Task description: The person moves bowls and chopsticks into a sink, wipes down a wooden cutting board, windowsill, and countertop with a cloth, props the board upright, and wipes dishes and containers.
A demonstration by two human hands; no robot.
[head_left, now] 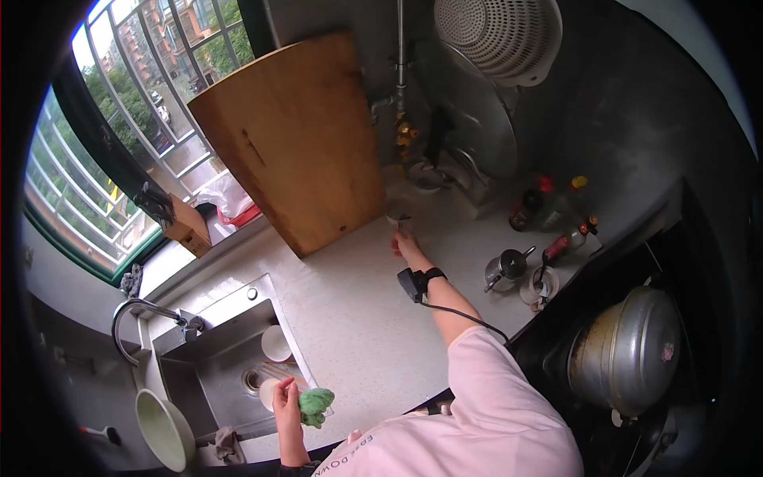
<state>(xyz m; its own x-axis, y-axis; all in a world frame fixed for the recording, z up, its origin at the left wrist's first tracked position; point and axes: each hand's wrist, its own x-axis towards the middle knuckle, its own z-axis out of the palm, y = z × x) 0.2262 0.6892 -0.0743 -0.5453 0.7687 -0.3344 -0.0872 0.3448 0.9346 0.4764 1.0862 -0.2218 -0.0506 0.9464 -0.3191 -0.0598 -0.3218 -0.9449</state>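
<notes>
The left hand point(288, 404) pinches a cloth point(317, 405), apparently leaving the right hand point(406, 246), grip unclear, free at the far cup point(396, 211).

The right arm point(451, 306) was stretched forward and away from the torso point(477, 441), its right hand point(408, 246) leading with bent fingers point(396, 244). The left hand point(287, 404) was held nearer the body, fingers curled and directed forward.

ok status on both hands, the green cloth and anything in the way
Left hand holding green cloth by the sink. Right hand at small container, contact unclear. Wooden board nearby, not blocking.
</notes>
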